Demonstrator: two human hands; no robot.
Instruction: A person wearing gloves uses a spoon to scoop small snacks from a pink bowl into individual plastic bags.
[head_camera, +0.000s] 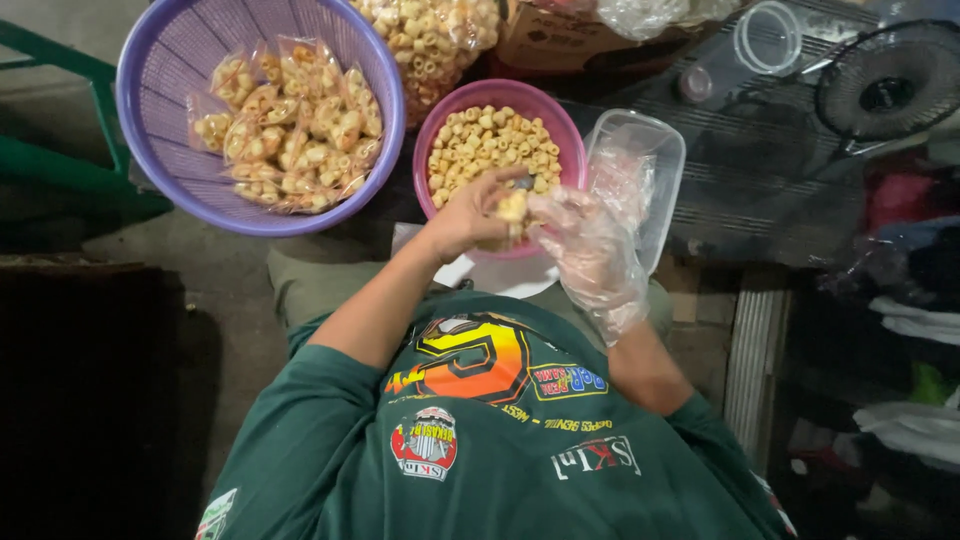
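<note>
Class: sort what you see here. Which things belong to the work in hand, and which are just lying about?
In use: left hand and gloved right hand, holding a small snack packet; pink bowl of ring snacks; purple basket of filled packets.

Lying about: fan; clear round lid; cardboard box.

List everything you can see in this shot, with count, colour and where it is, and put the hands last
basket: one, purple, upper left
filled snack bags: many, clear with yellow rings, inside basket
bowl: one, pink, centre
loose snack rings: many, yellow, in bowl
plastic container: one, clear, right of bowl
big snack bag: one, clear, top centre
fan: one, black, upper right
left hand: bare, pinching a small bag of rings over the bowl
right hand: clear plastic glove, at the same bag
</note>
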